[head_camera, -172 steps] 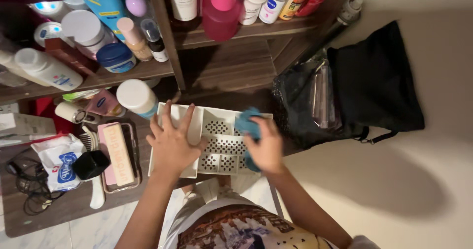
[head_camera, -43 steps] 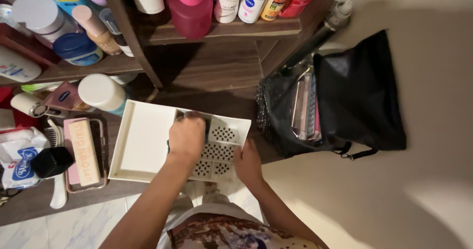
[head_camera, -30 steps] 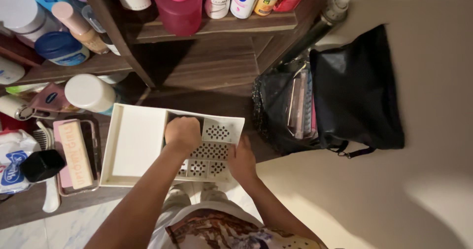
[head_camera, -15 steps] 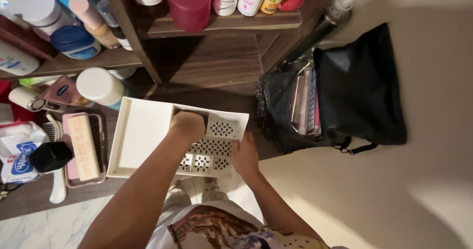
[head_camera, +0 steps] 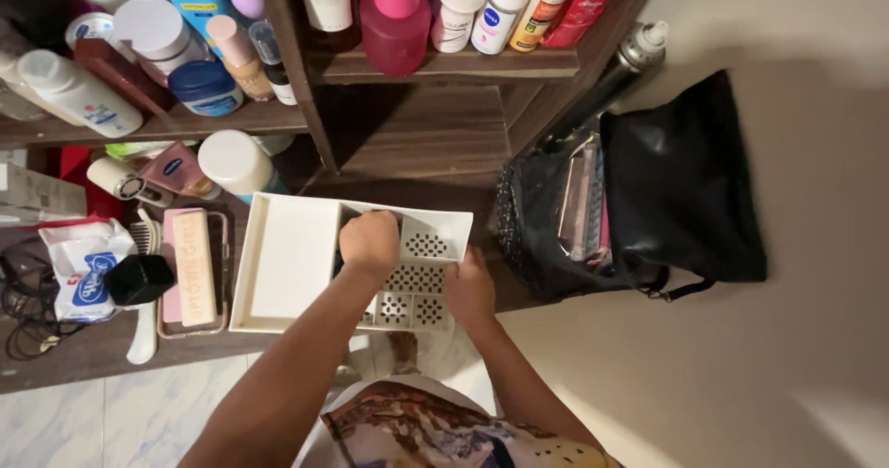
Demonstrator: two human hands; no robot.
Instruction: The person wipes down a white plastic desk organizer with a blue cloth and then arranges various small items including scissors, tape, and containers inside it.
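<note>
A white plastic organiser tray (head_camera: 287, 264) is seen lying on the dark wooden worktop (head_camera: 83, 357), just in front of the open lower bay of a wooden shelf unit (head_camera: 417, 135). The tray is divided: its left part is a plain, smooth compartment, while its right part is a perforated section patterned with clusters of small holes. The left hand (head_camera: 369, 242) is placed over the divider near the middle of the tray, curled into a loose fist with the knuckles upward; whether anything is pinched beneath it cannot be told, since the fingers are hidden. The right hand (head_camera: 469, 287) is set against the tray's right edge, its fingers closed around the rim of the perforated section so that the tray is steadied there. To the left of the tray, a pink rectangular case (head_camera: 193, 266) is laid in a shallow dish, with a small black cube-shaped object (head_camera: 139, 279) and a white wipes packet (head_camera: 79, 266) beside it, and a white comb (head_camera: 143, 320) below. A white-capped jar (head_camera: 233, 162) is stood just behind the tray's far left corner. On the shelf above, a pink bottle (head_camera: 396, 24) is ranged among other bottles and tubes. To the right, well apart from the tray's plain compartment but near the right hand, an open black bag (head_camera: 667, 190) is rested on the floor, with a grey spray bottle (head_camera: 630, 61) leaning behind it.
</note>
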